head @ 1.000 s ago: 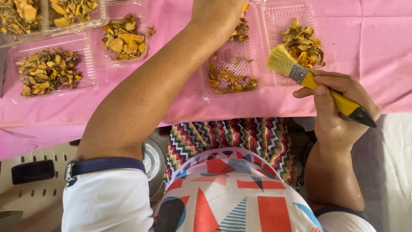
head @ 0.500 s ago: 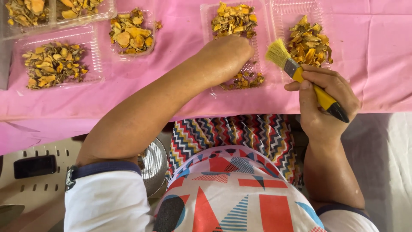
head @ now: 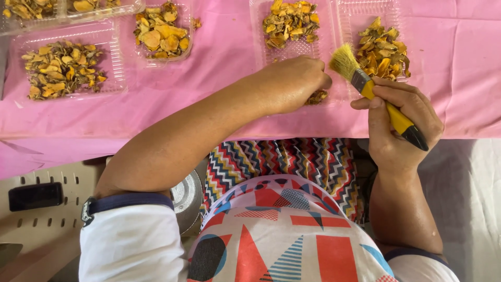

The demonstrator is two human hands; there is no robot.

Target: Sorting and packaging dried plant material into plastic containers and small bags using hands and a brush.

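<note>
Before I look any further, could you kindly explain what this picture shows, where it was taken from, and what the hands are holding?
The camera sits on a person's head and looks straight down, so you see their own arms and patterned clothes. The right hand grips a yellow-handled brush, bristles pointing away from the body. The left hand is closed over dried yellow slices at the near end of a clear plastic tray; whether it grips any is hidden. More clear trays of slices lie on the pink cloth.

Five trays [head: 323, 47] of dried slices [head: 289, 21] lie on the tablecloth [head: 219, 78], beyond both hands.
</note>
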